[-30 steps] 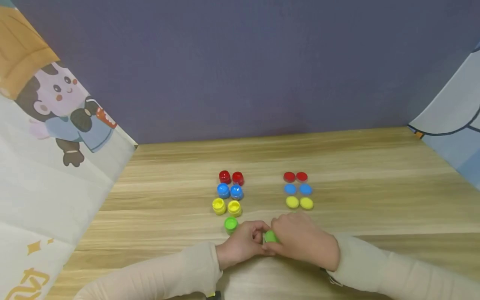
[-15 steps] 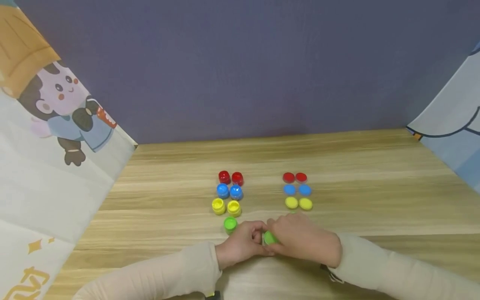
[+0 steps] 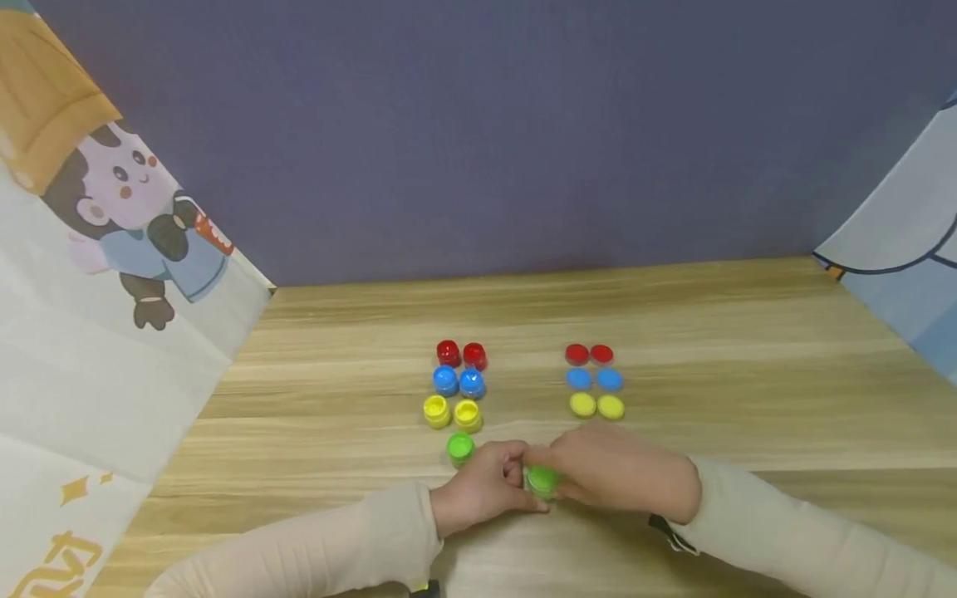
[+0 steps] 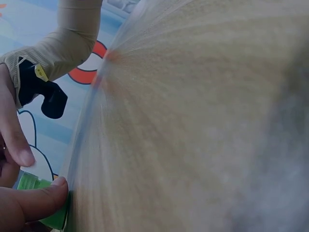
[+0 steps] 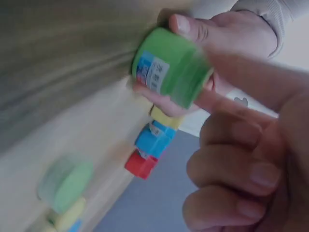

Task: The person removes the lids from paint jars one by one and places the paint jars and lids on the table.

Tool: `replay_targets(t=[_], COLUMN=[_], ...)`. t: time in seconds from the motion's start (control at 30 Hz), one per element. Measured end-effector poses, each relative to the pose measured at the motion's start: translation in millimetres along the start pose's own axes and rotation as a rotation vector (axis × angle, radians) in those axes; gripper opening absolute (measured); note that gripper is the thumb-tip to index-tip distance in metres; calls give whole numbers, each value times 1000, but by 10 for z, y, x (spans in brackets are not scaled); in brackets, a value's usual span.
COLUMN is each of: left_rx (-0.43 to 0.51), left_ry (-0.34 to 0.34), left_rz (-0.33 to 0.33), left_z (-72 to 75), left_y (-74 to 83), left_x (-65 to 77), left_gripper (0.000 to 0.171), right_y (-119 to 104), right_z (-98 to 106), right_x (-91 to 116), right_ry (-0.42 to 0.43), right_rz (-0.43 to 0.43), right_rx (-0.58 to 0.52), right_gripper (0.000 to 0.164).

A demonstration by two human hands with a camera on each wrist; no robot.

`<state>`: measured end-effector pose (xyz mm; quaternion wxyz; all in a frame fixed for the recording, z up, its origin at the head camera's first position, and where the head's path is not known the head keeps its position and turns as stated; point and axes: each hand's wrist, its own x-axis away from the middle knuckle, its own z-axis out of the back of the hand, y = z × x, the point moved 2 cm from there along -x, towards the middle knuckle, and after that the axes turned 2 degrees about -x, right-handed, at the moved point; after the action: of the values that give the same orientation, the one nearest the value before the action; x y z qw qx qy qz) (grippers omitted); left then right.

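A small green paint jar is held between the thumb and fingers of my left hand; its labelled side shows in the right wrist view. My right hand is at the jar's top from the right. In the right wrist view, thumb and index finger straddle the ridged end, with the other fingers curled. The left wrist view shows a fingertip just off the top. Blur hides whether it pinches there. An uncapped green jar stands beside my left hand. A green lid lies on the table.
Left of centre stand pairs of uncapped jars: red, blue and yellow. On the right lie matching red, blue and yellow lids. A dark panel rises behind the wooden table.
My right hand has shifted slightly right and changed its finger position, so more of the green jar shows. The left hand and the rows have stayed put.
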<state>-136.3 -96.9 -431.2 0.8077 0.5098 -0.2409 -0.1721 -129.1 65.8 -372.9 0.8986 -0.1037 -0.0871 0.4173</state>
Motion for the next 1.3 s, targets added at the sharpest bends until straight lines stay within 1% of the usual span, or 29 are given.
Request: replay_targets(t=[0.1, 0.13, 0.27, 0.33, 0.47, 0.57, 0.73, 0.83, 0.97, 1.03, 1.1, 1.2, 1.3], left_rx=[-8, -5, -5, -8, -20, -22, -9, 2, 4, 3, 1, 0, -9], left_ry=[1, 3, 18, 27, 34, 31, 22, 14, 7, 4, 1, -8, -14], left_rz=[4, 5, 8, 14, 12, 6, 8, 10, 17, 16, 9, -2, -4], left_z=[1, 1, -4, -8, -14, -12, -9, -8, -4, -3, -3, 2, 7], left_y=[-4, -2, -4, -7, -10, -3, 4, 5, 3, 3, -3, -9, -19], left_x=[-1, -1, -15, -23, -29, -26, -23, -20, -15, -13, -15, -17, -18], left_gripper=[39, 39, 36, 31, 28, 28, 30, 31, 35, 38, 41, 43, 39], right_y=[-8, -15, -43, -49, -58, -67, -67, -63, -52, -44, -34, -16, 5], right_z=[-17, -26, -70, -88, -111, -108, -93, -82, -58, -43, -26, -13, -12], right_x=[-4, -8, -36, -48, -74, -90, -101, -105, -96, -88, -75, -48, -17], right_ry=[29, 47, 160, 192, 179, 161, 138, 114, 70, 50, 38, 39, 46], right_rz=[-14, -24, -86, -127, -214, -239, -222, -205, -160, -126, -89, -22, 43], right_rx=[-69, -73, -33, -5, 1, 4, -10, -51, -104, -111, -108, -67, -6], right_gripper=[35, 36, 33, 38, 43, 43, 36, 30, 28, 28, 28, 29, 29])
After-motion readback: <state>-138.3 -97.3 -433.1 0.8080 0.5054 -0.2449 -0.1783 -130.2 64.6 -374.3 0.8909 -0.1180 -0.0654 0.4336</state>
